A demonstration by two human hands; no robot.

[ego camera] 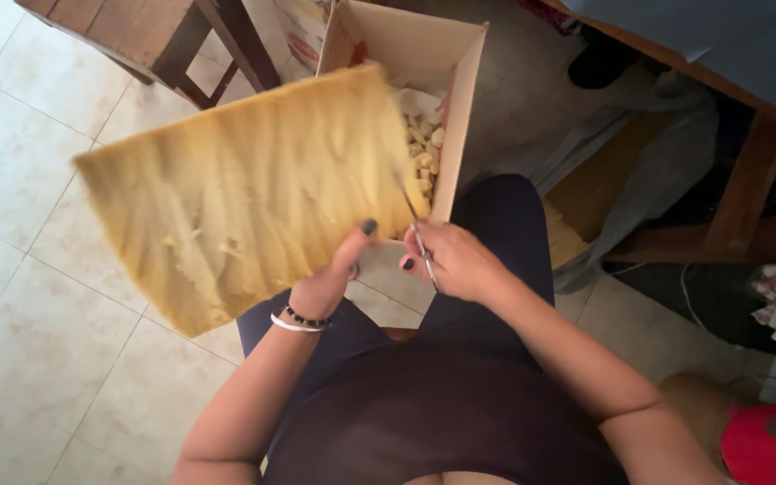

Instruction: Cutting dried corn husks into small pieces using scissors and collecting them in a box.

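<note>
Left hand [339, 274] pinched a large yellow foam sheet [244, 193]; right hand [451, 260], at three o'clock, gripped thin metal scissors [417, 235] cutting its edge.

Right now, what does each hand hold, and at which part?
Left hand grips the yellow foam sheet at its lower edge; right hand holds scissors by the handles.

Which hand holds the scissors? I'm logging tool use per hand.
The right hand holds the scissors, blades at the edge of the yellow foam sheet. The left hand, with wrist bracelets, only grips the sheet.
</note>
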